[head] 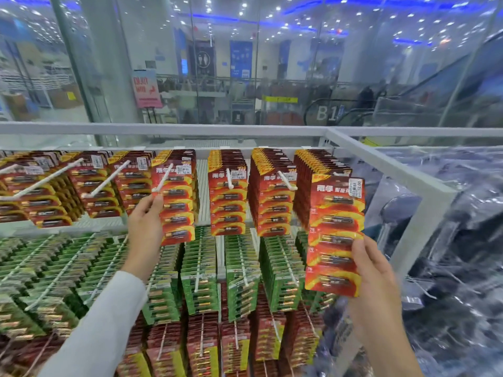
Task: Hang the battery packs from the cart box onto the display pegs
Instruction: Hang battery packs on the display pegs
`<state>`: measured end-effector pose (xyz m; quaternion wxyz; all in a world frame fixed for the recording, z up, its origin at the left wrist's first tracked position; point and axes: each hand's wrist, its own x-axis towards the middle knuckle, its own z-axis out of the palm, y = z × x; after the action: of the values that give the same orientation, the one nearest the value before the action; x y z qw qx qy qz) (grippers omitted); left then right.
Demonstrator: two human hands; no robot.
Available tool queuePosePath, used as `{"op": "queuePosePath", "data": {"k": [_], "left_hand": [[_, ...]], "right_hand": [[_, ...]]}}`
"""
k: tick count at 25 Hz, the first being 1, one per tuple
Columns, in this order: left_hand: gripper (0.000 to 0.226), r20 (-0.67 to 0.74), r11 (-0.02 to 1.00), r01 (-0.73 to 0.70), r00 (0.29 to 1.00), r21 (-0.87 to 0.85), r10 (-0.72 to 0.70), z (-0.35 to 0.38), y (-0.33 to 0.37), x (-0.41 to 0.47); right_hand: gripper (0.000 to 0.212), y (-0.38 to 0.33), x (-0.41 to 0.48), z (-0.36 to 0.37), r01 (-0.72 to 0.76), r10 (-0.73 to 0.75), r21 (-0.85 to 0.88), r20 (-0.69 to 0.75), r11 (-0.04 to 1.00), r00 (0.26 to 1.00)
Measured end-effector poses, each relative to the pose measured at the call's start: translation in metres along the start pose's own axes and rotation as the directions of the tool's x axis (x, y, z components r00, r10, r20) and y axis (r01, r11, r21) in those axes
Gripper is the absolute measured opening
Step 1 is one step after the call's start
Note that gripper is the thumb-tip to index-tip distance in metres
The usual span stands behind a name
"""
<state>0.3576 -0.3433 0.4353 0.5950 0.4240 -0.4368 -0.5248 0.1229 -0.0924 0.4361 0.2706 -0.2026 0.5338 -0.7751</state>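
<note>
now right hand (374, 273) grips red battery pack (336, 229); left hand (145, 227) pinches hung pack (178, 210)

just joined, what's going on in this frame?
A person is stocking a shop display of hanging battery packs. The right hand holds a long red and yellow card strip of batteries up at the right end of the top row; whether it is hooked on cannot be told. The left hand pinches the edge of the front red pack on a white peg further left. Green packs hang below.
</note>
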Motion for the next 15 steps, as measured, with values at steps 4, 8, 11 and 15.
{"op": "queuePosePath", "data": {"k": [4,8,11,15], "left_hand": [[0.017,0.011,0.999,-0.031,0.999,0.023,0.031,0.000,-0.008,0.008],[0.015,0.015,0.999,-0.023,1.000,0.041,0.022,0.002,-0.013,0.013],[0.025,0.014,0.999,-0.021,1.000,0.044,0.020,0.003,-0.014,0.014],[0.028,0.007,0.999,-0.028,1.000,0.042,0.027,0.002,-0.016,0.017]], "right_hand": [[0.027,-0.004,0.017,-0.019,0.058,-0.062,-0.042,-0.115,0.997,0.991],[0.024,0.001,0.025,-0.028,0.037,-0.048,-0.076,-0.138,0.996,0.989],[0.025,0.003,0.029,-0.028,0.025,-0.038,-0.101,-0.127,0.995,0.991],[0.022,0.005,0.047,-0.021,0.015,-0.033,-0.145,-0.121,0.989,0.992]]}}
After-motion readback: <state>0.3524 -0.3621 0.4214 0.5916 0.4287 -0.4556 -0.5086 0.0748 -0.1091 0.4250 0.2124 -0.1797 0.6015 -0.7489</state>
